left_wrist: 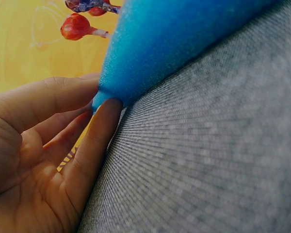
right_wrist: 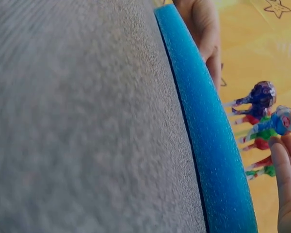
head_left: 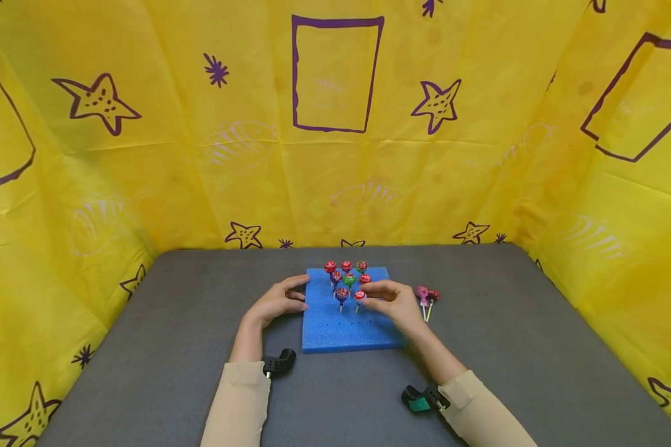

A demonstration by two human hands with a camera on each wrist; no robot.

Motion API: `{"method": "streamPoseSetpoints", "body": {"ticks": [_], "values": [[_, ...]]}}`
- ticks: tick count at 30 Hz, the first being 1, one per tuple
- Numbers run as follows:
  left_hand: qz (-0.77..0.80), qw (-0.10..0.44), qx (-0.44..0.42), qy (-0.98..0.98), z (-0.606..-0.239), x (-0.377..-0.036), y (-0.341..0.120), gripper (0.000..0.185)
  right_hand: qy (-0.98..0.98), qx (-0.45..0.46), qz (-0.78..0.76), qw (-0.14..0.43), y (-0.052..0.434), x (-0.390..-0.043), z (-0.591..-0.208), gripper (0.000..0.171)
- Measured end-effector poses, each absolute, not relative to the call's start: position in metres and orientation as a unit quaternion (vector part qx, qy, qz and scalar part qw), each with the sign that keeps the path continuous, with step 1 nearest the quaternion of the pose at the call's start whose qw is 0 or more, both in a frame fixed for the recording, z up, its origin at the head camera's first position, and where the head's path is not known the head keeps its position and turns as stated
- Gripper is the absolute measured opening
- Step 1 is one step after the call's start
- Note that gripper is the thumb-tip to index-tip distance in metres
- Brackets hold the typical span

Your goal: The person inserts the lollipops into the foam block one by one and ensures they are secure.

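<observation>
1. In front of me is a desk (head_left: 173,347) covered with a dark grey, finely woven cloth.
2. A bright yellow sheet (head_left: 481,155) closes the desk on three sides: at the back, at my left and at my right.
3. The sheet carries purple drawings: stars with dots (head_left: 97,102), a tall rectangle (head_left: 335,74) in the middle of the back wall, and small asterisk marks (head_left: 216,69).
4. I also see pale shell-like prints and fold lines in it.
5. The light is even and soft.
</observation>
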State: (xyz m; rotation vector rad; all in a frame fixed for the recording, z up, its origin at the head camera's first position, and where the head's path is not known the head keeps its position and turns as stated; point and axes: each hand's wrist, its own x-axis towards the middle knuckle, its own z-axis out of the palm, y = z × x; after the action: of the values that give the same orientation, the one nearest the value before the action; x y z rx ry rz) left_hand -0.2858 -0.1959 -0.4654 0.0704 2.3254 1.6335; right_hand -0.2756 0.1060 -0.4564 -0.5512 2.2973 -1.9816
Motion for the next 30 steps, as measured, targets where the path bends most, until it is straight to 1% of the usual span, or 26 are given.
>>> {"method": "streamPoseSetpoints", "body": {"ticks": [8, 13, 19, 26, 30], "values": [[0.568, 0.149, 0.025, 0.809, -0.466, -0.286, -0.196, 0.07, 0.742, -0.164, -0.649, 0.014, 0.116, -0.277, -0.454, 0.033], [0.57, 0.148, 0.025, 0.808, -0.467, -0.287, -0.197, 0.07, 0.734, -0.158, -0.661, 0.012, 0.124, -0.277, -0.454, 0.037], [0.57, 0.148, 0.026, 0.808, -0.468, -0.287, -0.197, 0.07, 0.735, -0.149, -0.661, -0.015, 0.138, -0.281, -0.456, 0.043], [0.57, 0.149, 0.025, 0.808, -0.468, -0.287, -0.196, 0.07, 0.742, -0.117, -0.658, -0.053, 0.157, -0.286, -0.458, 0.037], [0.569, 0.147, 0.023, 0.809, -0.467, -0.287, -0.196, 0.07, 0.741, -0.101, -0.661, -0.064, 0.17, -0.287, -0.458, 0.038]]}}
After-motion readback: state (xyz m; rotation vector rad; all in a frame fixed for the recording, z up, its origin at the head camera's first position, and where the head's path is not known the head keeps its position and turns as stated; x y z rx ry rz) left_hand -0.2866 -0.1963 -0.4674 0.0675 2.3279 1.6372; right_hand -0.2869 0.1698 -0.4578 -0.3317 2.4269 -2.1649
